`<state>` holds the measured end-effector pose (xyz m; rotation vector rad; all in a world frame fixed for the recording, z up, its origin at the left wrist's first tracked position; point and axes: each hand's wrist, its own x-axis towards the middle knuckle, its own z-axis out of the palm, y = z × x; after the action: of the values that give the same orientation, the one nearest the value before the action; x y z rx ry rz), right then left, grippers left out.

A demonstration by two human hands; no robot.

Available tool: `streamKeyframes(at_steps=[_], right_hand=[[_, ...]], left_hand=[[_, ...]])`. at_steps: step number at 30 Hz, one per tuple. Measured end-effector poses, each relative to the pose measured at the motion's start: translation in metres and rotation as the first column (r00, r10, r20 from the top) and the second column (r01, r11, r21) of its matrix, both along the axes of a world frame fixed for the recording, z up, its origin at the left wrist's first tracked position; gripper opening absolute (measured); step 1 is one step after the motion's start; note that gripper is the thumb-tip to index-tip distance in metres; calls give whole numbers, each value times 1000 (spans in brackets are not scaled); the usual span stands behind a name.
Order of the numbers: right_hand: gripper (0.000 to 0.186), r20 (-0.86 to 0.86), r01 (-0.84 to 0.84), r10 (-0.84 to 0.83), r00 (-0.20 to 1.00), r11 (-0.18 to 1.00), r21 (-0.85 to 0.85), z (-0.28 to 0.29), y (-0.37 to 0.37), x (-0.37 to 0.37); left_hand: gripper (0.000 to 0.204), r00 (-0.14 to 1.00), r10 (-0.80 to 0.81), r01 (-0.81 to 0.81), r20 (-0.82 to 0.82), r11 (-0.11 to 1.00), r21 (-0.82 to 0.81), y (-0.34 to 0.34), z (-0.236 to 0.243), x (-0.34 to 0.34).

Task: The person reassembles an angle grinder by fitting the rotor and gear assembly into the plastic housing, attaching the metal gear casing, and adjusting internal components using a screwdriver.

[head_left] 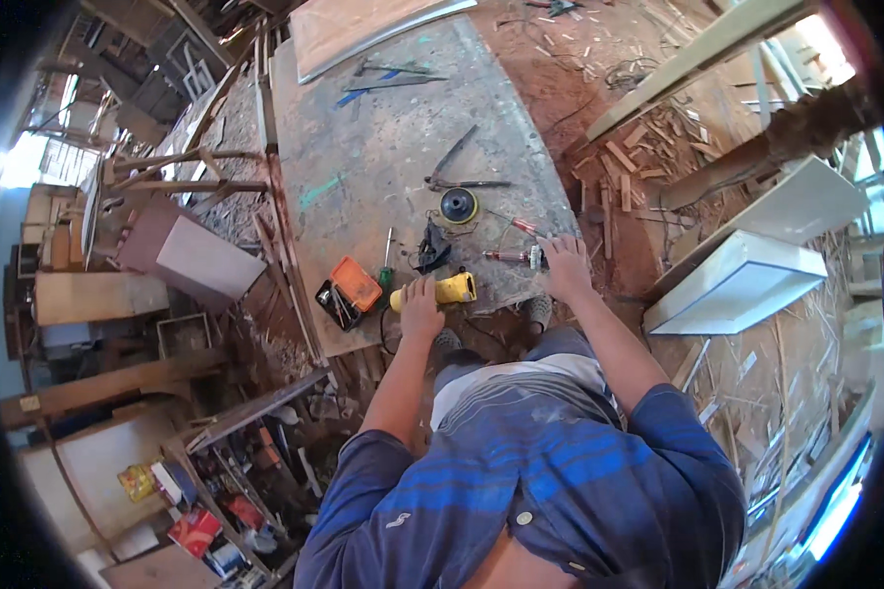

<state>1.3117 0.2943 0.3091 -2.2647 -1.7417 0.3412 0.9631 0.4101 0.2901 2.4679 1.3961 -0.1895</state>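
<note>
My left hand [420, 306] is wrapped over a yellow cylindrical power tool housing [457, 288] near the front edge of the worktable. In my right hand [566, 267] is one end of a motor armature [506, 255], a shaft with a copper-coloured part and a toothed metallic end by my fingers. Just beyond it lies a red-handled screwdriver [524, 226]. A round black and yellow part [458, 205] and a black plastic piece [430, 247] rest farther in. To the left are a green-handled screwdriver [387, 270] and an orange-lidded toolbox [355, 285], its lid raised.
Farther up the worn worktable [363, 147] lie a black angled metal tool [467, 183] and several long thin tools [393, 80]. A flat board [363, 29] covers the far end. Wood scraps [619, 167] litter the floor at right, by a white box-like piece [742, 285].
</note>
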Motion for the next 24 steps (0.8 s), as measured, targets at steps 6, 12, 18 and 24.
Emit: streamKeyframes(at_steps=[6,12,18,24], right_hand=[[89,39,-90,93,995,993,-77,10,14,-3],[95,-42,-29,27,999,998,-54,26,13,-9],[92,-50,138,-134,990,988,71,42,1,-25],[93,21,245,-246,969,968,56,49,7,-52]], left_hand=[[77,991,-136,136,1,985,106,10,-19,13],[77,969,-7,5,247,1000,8,4,17,-7],[65,619,122,-236,776,971,36,-10,158,-44],[74,422,-10,-279,907,950,141,-20,271,-87]])
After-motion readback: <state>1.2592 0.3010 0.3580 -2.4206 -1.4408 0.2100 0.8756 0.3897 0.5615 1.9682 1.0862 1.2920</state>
